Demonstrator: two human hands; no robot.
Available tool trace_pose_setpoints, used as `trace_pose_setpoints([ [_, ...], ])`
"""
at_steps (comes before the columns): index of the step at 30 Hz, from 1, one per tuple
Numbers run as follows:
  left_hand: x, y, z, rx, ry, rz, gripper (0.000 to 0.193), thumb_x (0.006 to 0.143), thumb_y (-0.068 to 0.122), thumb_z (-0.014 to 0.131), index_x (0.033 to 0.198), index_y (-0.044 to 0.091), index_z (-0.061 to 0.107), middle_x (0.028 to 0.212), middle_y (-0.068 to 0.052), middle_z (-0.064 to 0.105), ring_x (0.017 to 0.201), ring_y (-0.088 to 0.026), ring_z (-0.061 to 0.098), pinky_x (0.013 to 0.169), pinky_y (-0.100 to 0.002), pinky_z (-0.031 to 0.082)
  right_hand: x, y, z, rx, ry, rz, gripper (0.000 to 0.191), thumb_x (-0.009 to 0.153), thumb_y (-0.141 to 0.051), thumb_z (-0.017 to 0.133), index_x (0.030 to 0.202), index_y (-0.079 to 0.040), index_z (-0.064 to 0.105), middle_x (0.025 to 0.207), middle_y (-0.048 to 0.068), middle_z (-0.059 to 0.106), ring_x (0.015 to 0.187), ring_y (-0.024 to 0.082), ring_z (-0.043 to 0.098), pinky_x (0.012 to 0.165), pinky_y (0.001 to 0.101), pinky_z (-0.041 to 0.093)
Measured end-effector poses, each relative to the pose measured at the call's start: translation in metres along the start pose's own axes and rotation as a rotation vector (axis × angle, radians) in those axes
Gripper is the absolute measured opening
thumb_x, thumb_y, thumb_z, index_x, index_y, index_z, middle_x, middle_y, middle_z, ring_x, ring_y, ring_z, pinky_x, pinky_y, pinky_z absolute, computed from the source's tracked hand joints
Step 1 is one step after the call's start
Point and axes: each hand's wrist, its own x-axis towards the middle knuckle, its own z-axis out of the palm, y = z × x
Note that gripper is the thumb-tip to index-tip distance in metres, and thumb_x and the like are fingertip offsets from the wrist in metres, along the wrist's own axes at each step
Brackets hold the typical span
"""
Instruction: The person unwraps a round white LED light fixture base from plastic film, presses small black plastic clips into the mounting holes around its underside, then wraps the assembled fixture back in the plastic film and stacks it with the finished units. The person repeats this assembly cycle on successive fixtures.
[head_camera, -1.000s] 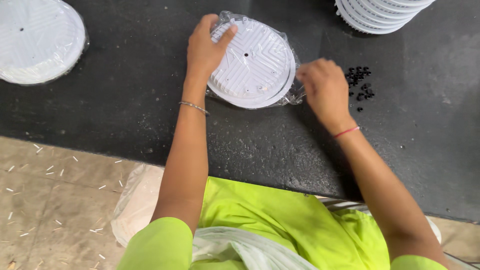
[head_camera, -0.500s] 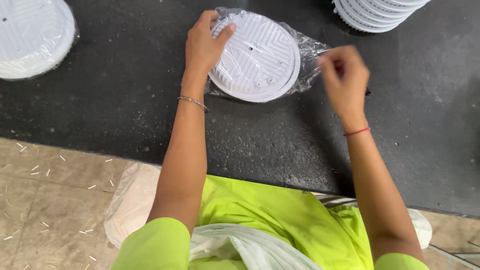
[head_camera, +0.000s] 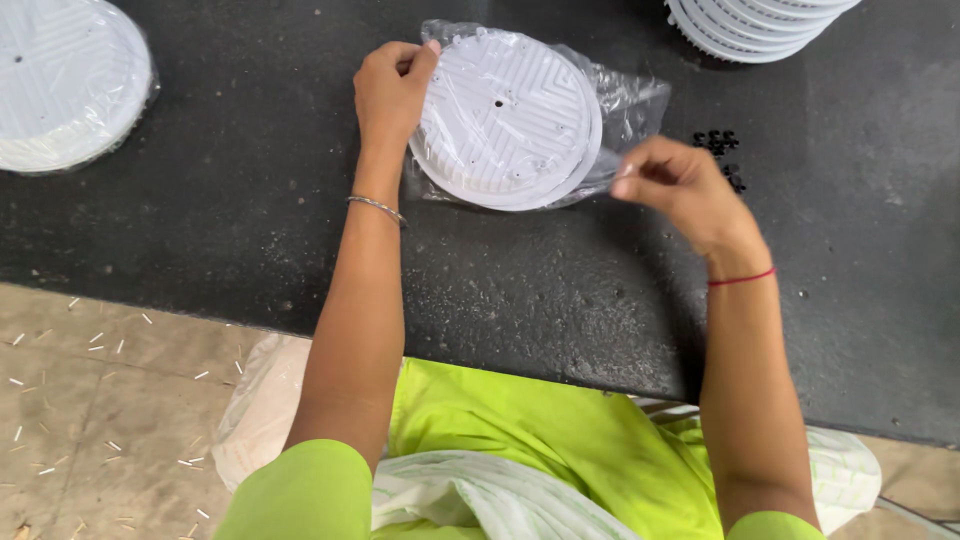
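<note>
White ribbed discs (head_camera: 505, 118), a small stack of round plastic plates, are lying in a clear plastic bag (head_camera: 630, 100) on the dark worktop (head_camera: 250, 200), just in front of the seated person in a lime-green top. The left hand (head_camera: 390, 85) is pinching the bag's edge at the stack's left rim, fingers pressed together on the film. The right hand (head_camera: 675, 185), which a second ago was resting flat on the worktop by the small black parts (head_camera: 722, 150), is now lifted clear of them and pinching the bag's right edge between thumb and fingertips, drawing the film taut across the stack. That shift suggests the bagging is moving on to closing or straightening the wrap. Another wrapped disc (head_camera: 70, 85) is sitting at far left; a taller pile of white discs (head_camera: 755, 25) is standing at the top right.
</note>
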Motion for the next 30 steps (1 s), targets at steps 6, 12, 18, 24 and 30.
trace_pose_setpoints([
  [6,0.001,-0.005,-0.003,0.037,-0.015,0.081,0.026,0.089,0.030,0.076,0.093,0.005,0.079,0.085,-0.006,0.081,0.077,-0.017,0.078,0.072,-0.030,0.058,-0.011,-0.009,-0.018,0.184,-0.153,0.027,0.006,0.099,-0.015,0.065,0.097,-0.009,0.066,0.102,0.003,0.074,0.102,0.012,0.071,0.097,0.0273,0.055],
  [12,-0.002,-0.004,0.001,0.053,-0.045,0.030,0.024,0.092,0.029,0.077,0.092,0.004,0.079,0.076,-0.006,0.078,0.068,-0.017,0.074,0.067,-0.031,0.055,-0.004,-0.003,0.002,-0.203,-0.043,0.161,0.026,0.108,-0.022,0.064,0.094,-0.001,0.068,0.078,0.004,0.062,0.076,0.014,0.058,0.072,0.0301,0.049],
  [18,0.001,-0.003,-0.001,0.139,0.082,0.048,0.019,0.089,0.024,0.078,0.085,0.005,0.077,0.072,-0.005,0.076,0.063,-0.016,0.073,0.063,-0.032,0.055,-0.012,-0.010,-0.017,-0.060,-0.078,-0.082,0.021,0.102,-0.021,0.065,0.099,-0.001,0.072,0.089,0.002,0.071,0.085,0.011,0.066,0.081,0.0279,0.054],
  [24,0.003,-0.011,-0.011,0.156,0.112,0.069,0.020,0.090,0.024,0.078,0.085,0.005,0.076,0.073,-0.005,0.077,0.064,-0.017,0.073,0.064,-0.032,0.055,-0.015,-0.013,-0.026,-0.030,-0.357,-0.215,0.022,0.107,-0.015,0.062,0.103,0.003,0.073,0.123,0.011,0.069,0.125,0.019,0.063,0.107,0.0336,0.050],
  [30,0.003,-0.007,-0.013,0.035,0.029,0.113,0.018,0.091,0.022,0.078,0.090,0.004,0.076,0.078,-0.005,0.078,0.069,-0.016,0.074,0.065,-0.031,0.056,-0.003,0.002,-0.010,0.058,-0.051,0.091,0.037,0.103,-0.018,0.055,0.134,0.000,0.064,0.123,0.007,0.072,0.105,0.018,0.070,0.093,0.0341,0.058],
])
